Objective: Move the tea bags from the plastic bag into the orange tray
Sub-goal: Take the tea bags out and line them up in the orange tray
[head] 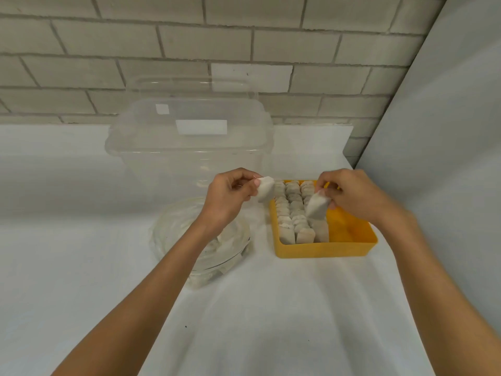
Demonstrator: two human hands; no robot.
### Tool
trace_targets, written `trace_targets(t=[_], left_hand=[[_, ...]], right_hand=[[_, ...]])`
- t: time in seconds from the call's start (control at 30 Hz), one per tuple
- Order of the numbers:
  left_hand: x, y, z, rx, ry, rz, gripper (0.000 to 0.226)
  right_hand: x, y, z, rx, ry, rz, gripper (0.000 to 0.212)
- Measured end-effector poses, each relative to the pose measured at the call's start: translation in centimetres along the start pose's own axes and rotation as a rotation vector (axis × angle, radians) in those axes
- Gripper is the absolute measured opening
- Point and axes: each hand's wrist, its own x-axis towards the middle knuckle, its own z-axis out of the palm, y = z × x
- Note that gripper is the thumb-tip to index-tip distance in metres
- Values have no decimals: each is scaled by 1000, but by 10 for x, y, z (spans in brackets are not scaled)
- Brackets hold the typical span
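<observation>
Right hand (349, 194) with pale tea bag (315, 208)

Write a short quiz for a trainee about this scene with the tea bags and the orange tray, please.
1. True or false: the left hand holds nothing.
2. In the head view, where does the plastic bag lie? A) left of the orange tray B) right of it C) inside it
3. Fill in: the right hand pinches a tea bag above the orange ____.
Key: 1 false, it pinches a second tea bag; 2 A; 3 tray.
</observation>
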Motion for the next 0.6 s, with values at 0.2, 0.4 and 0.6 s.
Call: trace_targets(t=[0.2, 0.4, 0.6], left_hand=[[2, -2, 8, -2, -25, -6, 8], [2, -2, 14, -11, -35, -34, 7], [-1, -2, 17, 7, -41, -49, 7]], right_hand=[[1, 40, 29, -112, -170, 117, 22], [4, 50, 49, -25, -227, 142, 17], [4, 54, 57, 52, -229, 153, 19]])
